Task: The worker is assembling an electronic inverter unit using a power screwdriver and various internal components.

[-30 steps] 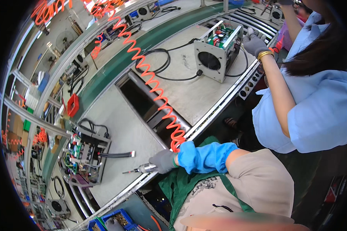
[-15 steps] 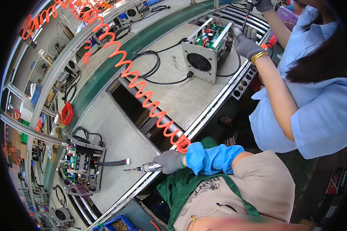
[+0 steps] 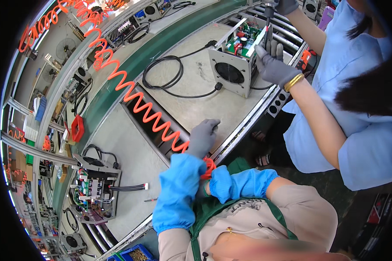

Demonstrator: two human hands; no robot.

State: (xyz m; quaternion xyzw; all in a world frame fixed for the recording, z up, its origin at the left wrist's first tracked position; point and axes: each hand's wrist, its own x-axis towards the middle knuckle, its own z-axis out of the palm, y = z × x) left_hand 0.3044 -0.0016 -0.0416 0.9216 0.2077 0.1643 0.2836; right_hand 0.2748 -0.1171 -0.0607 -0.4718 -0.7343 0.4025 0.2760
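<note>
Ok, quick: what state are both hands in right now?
Left hand: fingers partly curled; can't tell whether it holds anything.
Right hand: hidden behind the left blue sleeve; grip can't be told, though a driver bit shows beyond.

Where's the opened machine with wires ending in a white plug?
The opened electronics unit is at the head view's left, below the red bin; its white plug points toward the blue left sleeve.
</note>
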